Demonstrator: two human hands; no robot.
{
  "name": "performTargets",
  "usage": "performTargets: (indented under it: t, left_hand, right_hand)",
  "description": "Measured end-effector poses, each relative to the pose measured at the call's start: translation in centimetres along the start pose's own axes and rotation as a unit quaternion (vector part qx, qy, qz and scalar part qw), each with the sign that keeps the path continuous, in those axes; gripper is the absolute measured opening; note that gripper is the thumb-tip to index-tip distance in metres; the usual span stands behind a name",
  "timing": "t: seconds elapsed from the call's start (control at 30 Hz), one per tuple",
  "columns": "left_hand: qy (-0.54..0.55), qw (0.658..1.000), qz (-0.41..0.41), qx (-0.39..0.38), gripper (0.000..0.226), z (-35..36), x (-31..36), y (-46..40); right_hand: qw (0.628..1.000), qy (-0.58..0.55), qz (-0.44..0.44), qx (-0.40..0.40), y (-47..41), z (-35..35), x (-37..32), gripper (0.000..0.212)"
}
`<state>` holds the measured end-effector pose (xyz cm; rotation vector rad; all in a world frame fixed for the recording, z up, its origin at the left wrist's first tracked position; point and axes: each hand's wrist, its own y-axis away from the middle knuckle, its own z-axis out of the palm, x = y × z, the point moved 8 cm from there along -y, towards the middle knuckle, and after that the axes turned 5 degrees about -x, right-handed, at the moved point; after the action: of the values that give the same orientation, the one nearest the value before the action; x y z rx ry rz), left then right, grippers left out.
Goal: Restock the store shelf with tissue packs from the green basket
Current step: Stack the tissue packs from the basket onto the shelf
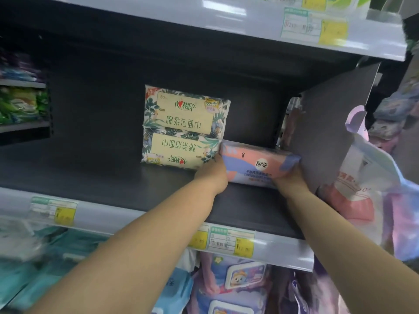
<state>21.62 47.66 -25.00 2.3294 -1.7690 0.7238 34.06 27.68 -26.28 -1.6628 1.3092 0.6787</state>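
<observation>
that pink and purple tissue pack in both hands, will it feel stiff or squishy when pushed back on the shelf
The pink and purple pack is probably soft: it is film-wrapped and its ends look rounded under the left hand and right hand. The glossy film likely slides easily on the dark shelf. Lying flat, it seems unlikely to tip.

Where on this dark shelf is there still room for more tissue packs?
Lots of bare shelf left of the two stacked leafy packs, and a strip in front of them. The right end is crowded: both hands hold the pink pack between the leafy packs and the dark side panel.
</observation>
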Motion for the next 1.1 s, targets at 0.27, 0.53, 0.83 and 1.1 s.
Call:
performTargets:
  t: [0.27,0.53,0.83,1.1]
  left_hand:
    - [0.044,0.995,-0.087,0.026,0.076,-0.6,-1.6,-0.3]
    - [-0.086,0.985,-0.100,0.109,0.035,-3.3,-0.3,0.9]
    - [0.006,0.996,-0.059,0.068,0.045,-2.4,-0.4,1.3]
    - [0.038,0.999,-0.032,0.022,0.065,-1.2,-0.5,0.6]
  right_hand:
    - [0.995,-0.056,0.063,-0.060,3.6,2.5,-4.4,0.061]
    - [0.998,0.032,0.047,-0.042,3.7,3.3,-4.0,0.073]
    - [0.987,0.135,0.017,-0.082,4.2,4.4,-4.3,0.078]
    - [0.989,0.124,-0.002,-0.082,4.1,4.4,-4.7,0.076]
